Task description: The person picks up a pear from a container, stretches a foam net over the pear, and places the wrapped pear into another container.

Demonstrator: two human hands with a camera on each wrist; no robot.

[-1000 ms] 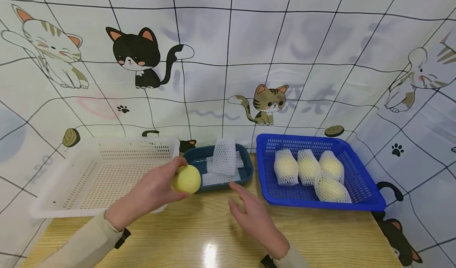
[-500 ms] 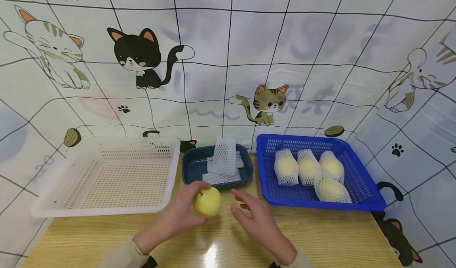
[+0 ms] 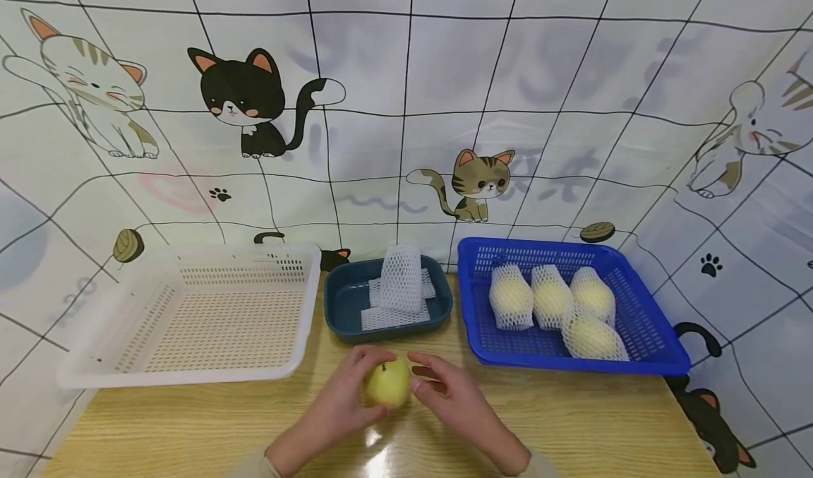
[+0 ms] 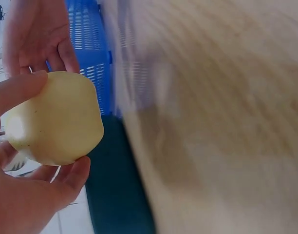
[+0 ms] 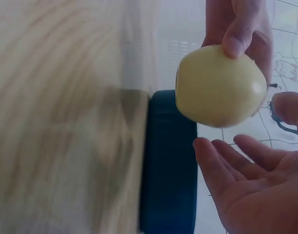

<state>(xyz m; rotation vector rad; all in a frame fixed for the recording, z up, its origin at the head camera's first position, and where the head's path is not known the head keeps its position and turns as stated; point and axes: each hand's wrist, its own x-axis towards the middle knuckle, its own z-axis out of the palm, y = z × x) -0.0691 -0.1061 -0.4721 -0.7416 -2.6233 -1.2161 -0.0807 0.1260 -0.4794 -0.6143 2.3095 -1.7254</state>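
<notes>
My left hand (image 3: 343,397) grips a pale yellow apple (image 3: 389,384) between thumb and fingers, over the front middle of the table. Its short stem (image 5: 273,85) shows in the right wrist view. My right hand (image 3: 454,402) is close by on the apple's right, fingers extended and slightly bent, palm turned to the fruit. In the right wrist view a gap separates those fingertips (image 5: 203,146) from the apple. Behind both hands stands a dark teal tray (image 3: 346,333) holding several white foam net sleeves (image 3: 401,280), one of them propped upright.
On the right, a blue basket (image 3: 571,366) contains several yellow fruits in foam nets (image 3: 510,298). A white perforated basket (image 3: 190,376) stands on the left. Behind everything rises a wall covering (image 3: 368,139) printed with cats. Bare wood (image 3: 571,428) of the table shows in front.
My left hand has carried the apple from beside the white basket rightward and toward me, close to my right hand. The right hand has barely moved.
</notes>
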